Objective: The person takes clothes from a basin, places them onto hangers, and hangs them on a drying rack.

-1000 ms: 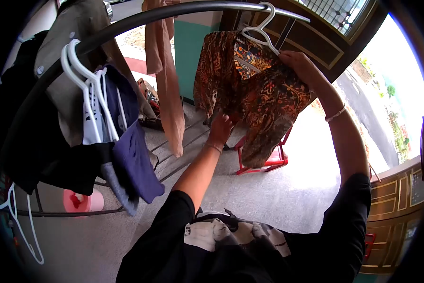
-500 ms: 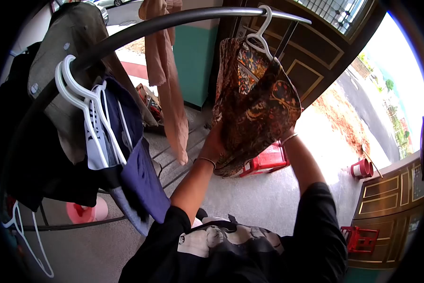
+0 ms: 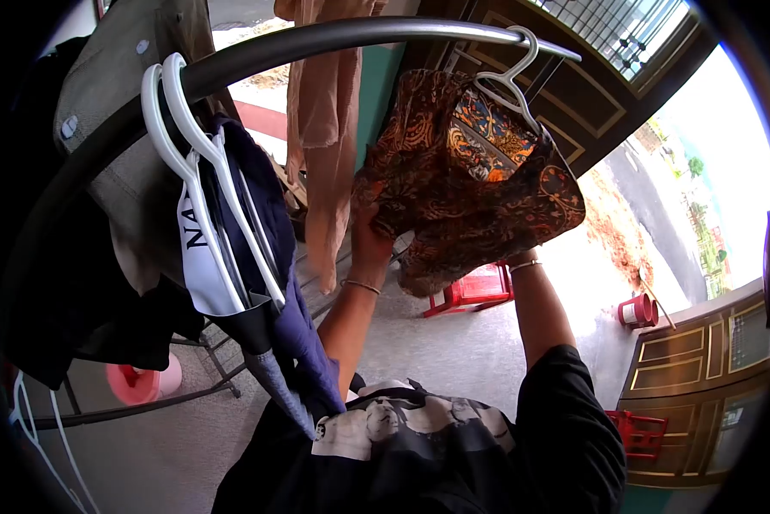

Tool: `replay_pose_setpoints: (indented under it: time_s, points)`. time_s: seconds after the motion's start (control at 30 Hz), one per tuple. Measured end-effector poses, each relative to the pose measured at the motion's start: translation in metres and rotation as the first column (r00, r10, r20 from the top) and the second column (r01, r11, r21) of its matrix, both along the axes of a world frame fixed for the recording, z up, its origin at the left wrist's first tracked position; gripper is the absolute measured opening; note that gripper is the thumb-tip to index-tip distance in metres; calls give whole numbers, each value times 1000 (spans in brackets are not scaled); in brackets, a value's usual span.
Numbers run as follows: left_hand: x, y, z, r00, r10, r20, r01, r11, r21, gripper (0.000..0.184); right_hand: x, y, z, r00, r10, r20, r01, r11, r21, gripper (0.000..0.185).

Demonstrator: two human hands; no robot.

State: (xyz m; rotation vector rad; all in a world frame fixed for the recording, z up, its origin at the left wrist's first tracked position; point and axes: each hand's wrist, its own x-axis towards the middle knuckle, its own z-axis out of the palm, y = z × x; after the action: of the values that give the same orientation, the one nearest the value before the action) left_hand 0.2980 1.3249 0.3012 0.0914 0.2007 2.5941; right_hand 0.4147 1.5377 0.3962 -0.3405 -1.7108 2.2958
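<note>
Both hands (image 3: 370, 246) (image 3: 522, 256) apparently on patterned shirt (image 3: 496, 210)

Two hands (image 3: 370, 242), one patterned shirt (image 3: 488, 201) and one pink bucket (image 3: 164, 374) show

Patterned shirt (image 3: 488, 201): gathered narrow a moment ago, now spread wider on its white hanger (image 3: 510, 82). Right hand (image 3: 522, 255): first at the shoulder beside the hanger, now at the lower edge, mostly hidden by cloth; left hand (image 3: 370, 238): shifted outward to the shirt's side.
</note>
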Motion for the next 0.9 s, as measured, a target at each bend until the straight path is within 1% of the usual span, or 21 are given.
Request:
replay_pose_setpoints:
  time_s: [0.07,0.17,0.2,0.23,0.27,0.33,0.37,0.4,0.47,0.5,0.53,0.57,0.67,0.7,0.73,0.77,0.8,0.87,0.9]
  points:
    - [3,4,2,994,-109,-25,112,985,133,40,2,-1,-3,1000,4,-2,-4,1000,-19,37]
    - [14,-4,30,958,-280,-58,285,951,124,42,0,-2,-11,1000,17,-4,-17,999,-29,37]
    - [10,0,13,948,-311,-74,314,949,36,40,-2,-1,-13,1000,21,-5,-22,999,-33,37]
    - [2,7,-25,936,-342,-83,338,939,-56,39,-3,0,-15,1000,29,-5,-29,999,-38,37]
    - [-5,10,-50,924,-372,-91,357,922,-150,38,-3,2,-18,999,36,-7,-36,998,-47,37]
    - [-15,2,-64,941,-321,-104,259,884,-390,34,-4,6,-21,998,62,-11,-62,996,-57,37]
    - [-17,0,-68,947,-299,-116,203,839,-505,33,-4,10,-22,997,75,-15,-76,995,-66,37]
    - [-16,-1,-64,938,-254,-235,98,847,-523,33,-4,13,-24,997,81,-16,-82,994,-71,37]
    - [-5,-1,-43,873,-170,-458,-101,855,-509,32,-3,21,-26,994,105,-20,-106,991,-84,37]
    - [2,7,-34,981,-4,-196,-61,943,-326,34,-3,25,-27,993,118,-19,-119,989,-84,37]
    - [2,5,-35,938,-29,-344,-145,871,-470,34,-3,27,-28,991,129,-18,-130,988,-86,37]
    - [1,-4,-35,875,-80,-477,-248,773,-584,35,-5,30,-27,990,143,-21,-144,986,-88,37]
    - [5,-2,-40,919,-88,-385,-117,871,-478,34,-9,46,-24,984,174,-32,-176,981,-85,36]
    - [5,-5,-39,959,-140,-245,37,923,-383,32,-10,50,-23,982,185,-34,-188,978,-87,36]
    - [6,-8,-40,972,-210,-108,176,949,-260,29,-12,52,-24,980,195,-36,-198,976,-87,36]
    - [9,-9,-41,981,-158,-113,100,910,-402,26,-14,53,-24,978,203,-38,-206,975,-86,36]
    - [13,-12,-39,987,-105,-122,24,845,-534,23,-15,52,-26,976,214,-37,-216,973,-84,36]
    - [17,-10,-44,989,70,-133,-138,775,-617,18,-18,55,-26,971,234,-40,-236,967,-90,36]
    - [14,-7,-42,972,197,-127,-234,780,-581,17,-21,55,-27,970,241,-38,-243,966,-85,36]
